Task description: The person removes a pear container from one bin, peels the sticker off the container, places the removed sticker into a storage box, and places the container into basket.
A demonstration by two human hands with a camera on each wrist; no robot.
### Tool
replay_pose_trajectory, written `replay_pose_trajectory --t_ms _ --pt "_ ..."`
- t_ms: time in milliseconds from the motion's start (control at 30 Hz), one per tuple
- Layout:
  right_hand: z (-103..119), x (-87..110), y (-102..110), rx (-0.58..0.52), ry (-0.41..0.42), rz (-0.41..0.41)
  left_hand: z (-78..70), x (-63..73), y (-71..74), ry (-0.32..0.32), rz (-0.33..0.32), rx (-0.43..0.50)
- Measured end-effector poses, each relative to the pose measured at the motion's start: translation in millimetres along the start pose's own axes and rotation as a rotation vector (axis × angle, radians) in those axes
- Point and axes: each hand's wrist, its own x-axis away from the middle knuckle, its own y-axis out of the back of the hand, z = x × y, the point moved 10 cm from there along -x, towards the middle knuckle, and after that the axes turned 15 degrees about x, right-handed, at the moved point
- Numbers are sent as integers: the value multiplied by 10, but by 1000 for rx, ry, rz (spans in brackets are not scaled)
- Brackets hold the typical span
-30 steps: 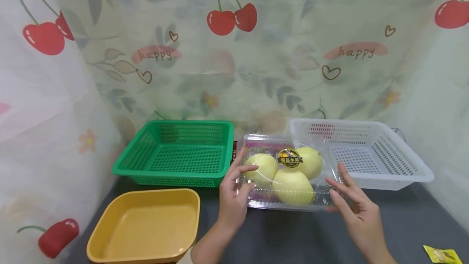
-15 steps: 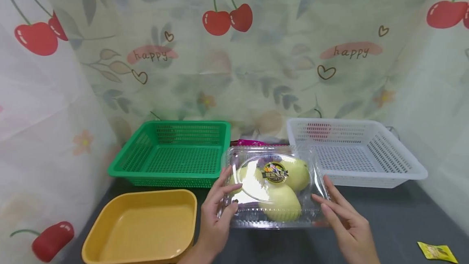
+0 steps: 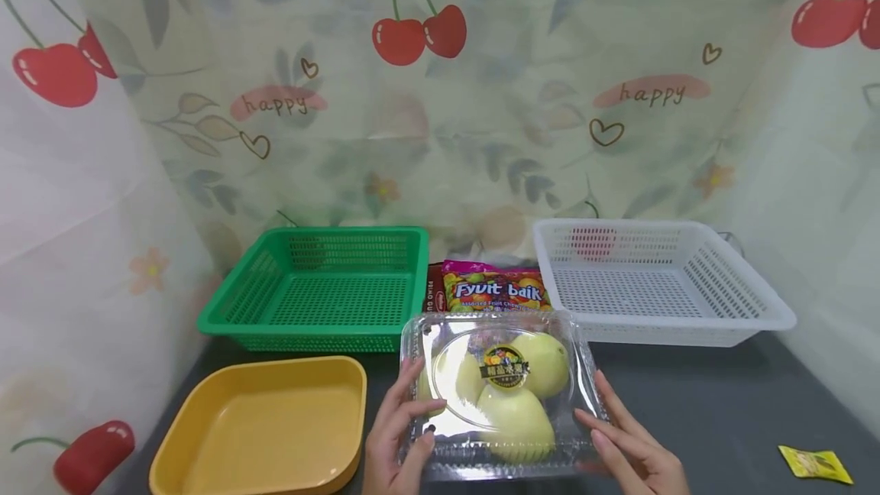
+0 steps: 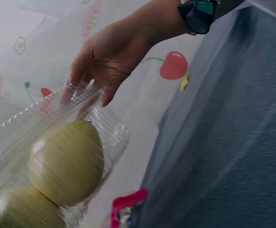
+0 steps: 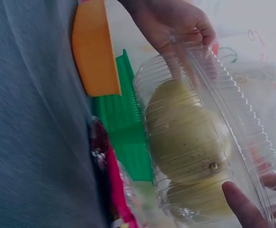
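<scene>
A clear plastic clamshell box [image 3: 505, 403] with a black-and-gold label is held above the table. Inside lie several pale yellow-green fruits [image 3: 517, 422], round and pear-like. On its left end my left hand [image 3: 397, 434] grips it, thumb and fingers on the near corner. At the opposite end my right hand [image 3: 635, 449] holds the box by its edge. From the left wrist view, the right hand [image 4: 112, 59] pinches the box rim. The right wrist view has the left hand [image 5: 176, 23] at the far end and right fingertips [image 5: 242, 204] close by.
A green basket [image 3: 316, 336] stands at back left, a white basket [image 3: 681, 331] at back right. Between them are a fruit-chew bag [image 3: 491, 289] and a dark red package [image 3: 435, 292]. A yellow tub [image 3: 257, 426] sits front left, a small yellow packet [image 3: 814, 464] far right.
Both hands have brought the box down and towards me, slightly left. The fruit-chew bag behind it has come into view. The baskets and tub stay in place.
</scene>
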Motion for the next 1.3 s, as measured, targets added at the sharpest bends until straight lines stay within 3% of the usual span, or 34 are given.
replay_pose_trajectory --t_ms 167,233,333,467,533,600,733,967,1100,1167,1300 --pt "-310 147 -86 17 -187 30 88 185 61 9 -28 1" --pt "-380 200 -125 40 -191 69 135 246 78 23 -29 -13" --pt "-394 250 -155 115 -82 101 198 326 86 41 -5 -1" --pt "-300 307 -177 132 215 92 223 400 78 -15 59 61" --pt "-295 333 -205 10 319 125 219 424 74 -43 84 67" --pt "-303 360 -238 -132 398 187 229 442 72 -33 90 54" --pt "-379 401 -310 -378 442 343 268 468 80 22 79 18" --pt "-500 507 -309 -343 656 354 363 520 98 98 42 4" --pt "-490 520 -302 -290 730 336 450 543 118 237 6 -14" --pt "-403 529 -292 -227 796 299 450 541 121 224 -4 -10" --pt "-352 511 -309 -191 776 303 445 543 132 183 -17 -1"
